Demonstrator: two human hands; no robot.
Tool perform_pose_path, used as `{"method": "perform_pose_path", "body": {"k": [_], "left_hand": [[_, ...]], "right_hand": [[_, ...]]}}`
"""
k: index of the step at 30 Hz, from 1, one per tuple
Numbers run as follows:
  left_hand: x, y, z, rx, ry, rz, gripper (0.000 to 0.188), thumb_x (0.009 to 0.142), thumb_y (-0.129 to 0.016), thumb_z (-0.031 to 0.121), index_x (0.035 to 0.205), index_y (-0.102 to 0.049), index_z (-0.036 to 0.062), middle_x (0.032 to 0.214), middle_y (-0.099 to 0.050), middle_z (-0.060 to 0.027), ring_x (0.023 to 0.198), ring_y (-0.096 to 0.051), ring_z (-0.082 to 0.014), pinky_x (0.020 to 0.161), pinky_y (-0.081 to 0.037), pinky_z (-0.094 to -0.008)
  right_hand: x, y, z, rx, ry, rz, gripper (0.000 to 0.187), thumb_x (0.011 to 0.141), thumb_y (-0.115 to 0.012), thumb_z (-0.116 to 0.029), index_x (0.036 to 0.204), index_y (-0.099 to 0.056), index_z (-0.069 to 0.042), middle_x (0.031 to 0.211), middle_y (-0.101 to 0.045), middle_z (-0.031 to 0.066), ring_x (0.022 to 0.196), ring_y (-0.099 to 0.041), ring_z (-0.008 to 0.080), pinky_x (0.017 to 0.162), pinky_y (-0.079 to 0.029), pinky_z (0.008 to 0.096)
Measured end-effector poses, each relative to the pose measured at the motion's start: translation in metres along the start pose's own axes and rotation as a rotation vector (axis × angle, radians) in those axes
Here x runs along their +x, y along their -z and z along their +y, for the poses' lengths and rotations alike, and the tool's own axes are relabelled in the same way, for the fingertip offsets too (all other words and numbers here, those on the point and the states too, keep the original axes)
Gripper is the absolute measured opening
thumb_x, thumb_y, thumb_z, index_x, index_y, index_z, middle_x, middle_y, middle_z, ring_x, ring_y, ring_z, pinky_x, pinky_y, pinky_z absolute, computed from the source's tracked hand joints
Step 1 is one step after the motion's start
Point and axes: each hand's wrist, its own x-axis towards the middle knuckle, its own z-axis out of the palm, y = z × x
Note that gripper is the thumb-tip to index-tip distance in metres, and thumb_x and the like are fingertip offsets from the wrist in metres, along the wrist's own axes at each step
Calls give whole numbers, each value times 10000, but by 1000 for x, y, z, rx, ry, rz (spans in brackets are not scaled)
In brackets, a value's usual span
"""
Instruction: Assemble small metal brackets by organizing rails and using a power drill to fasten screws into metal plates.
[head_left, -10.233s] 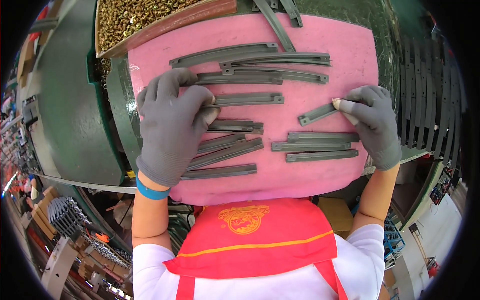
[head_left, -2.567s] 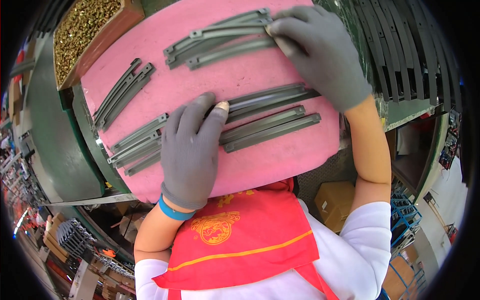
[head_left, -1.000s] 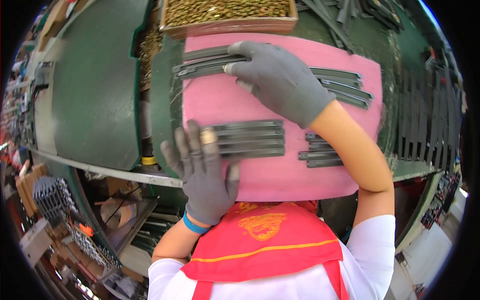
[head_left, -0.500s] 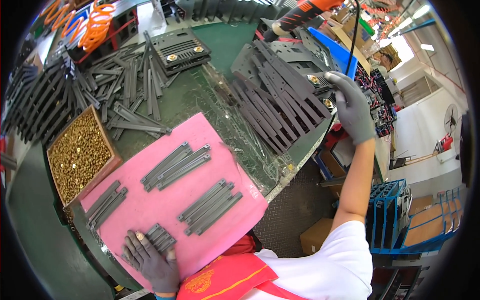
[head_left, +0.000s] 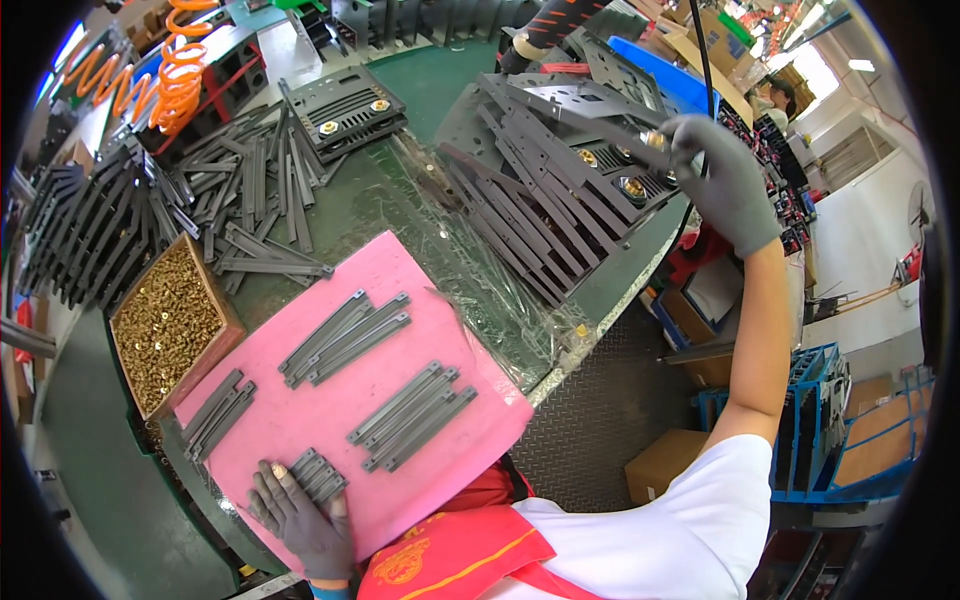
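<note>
"What's changed, left to right?"

"The left hand [head_left: 305,525] stays put on the pink mat [head_left: 300,400], a small bundle of short strips [head_left: 320,476] between its thumb and fingers; I can't tell if they press. The right hand, [head_left: 735,185] half a second ago at the edge of the dark stack [head_left: 535,195], now seems to pinch the end of a blurred long strip [head_left: 600,125], slanting back over that stack."

"Meaning?"

"I'd judge the handling has shifted to the long piece. Three other groups of short strips [head_left: 412,415] lie untouched on the mat."

"And the surface?"

"A box of brass-coloured parts [head_left: 203,366], then the mat, then the stack, all on the green worktop [head_left: 380,200]."

"The room?"

"An orange coiled hose [head_left: 180,85] at left, a cardboard box [head_left: 660,460] on the floor, a blue rack [head_left: 800,496] far right."
</note>
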Motion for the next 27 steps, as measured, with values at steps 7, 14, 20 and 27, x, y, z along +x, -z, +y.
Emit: {"method": "perform_pose_path", "body": {"k": [7,14,20,27], "left_hand": [[1,0,1,-4,-6,-11,826,1004,-404,561,1482,-348,-110,1550,-361,-292,1473,-288,-447,1227,-137,-564],[0,3,-2,38,-15,-58,846,997,-419,570,1495,-324,-106,1557,-347,-292,1479,-271,-447,1230,-130,-560],[4,7,-1,-47,35,-110,836,961,-512,544,1499,-341,-73,1580,-320,-272,1480,-260,-456,1227,-98,-583],[4,62,14,-657,-231,-106,646,1010,-543,422,1472,-420,-12,1540,-361,-295,1371,-438,-462,1148,-324,-556]], "right_hand": [[-23,-9,-9,-237,68,-92,422,684,-651,55,1064,-505,-57,1367,-607,117,1105,-617,343,1003,-483,412],[-13,-21,10,-78,94,-115,510,672,-670,48,1163,-571,-49,1168,-669,136,1093,-608,376,962,-495,451],[-5,-20,14,-338,281,73,578,633,-821,-34,1172,-617,-79,1128,-686,135,1075,-632,360,920,-506,436],[-53,-23,-79,75,314,281,260,942,-611,-228,1037,-607,14,1095,-665,160,1040,-652,336,977,-472,473]]}}
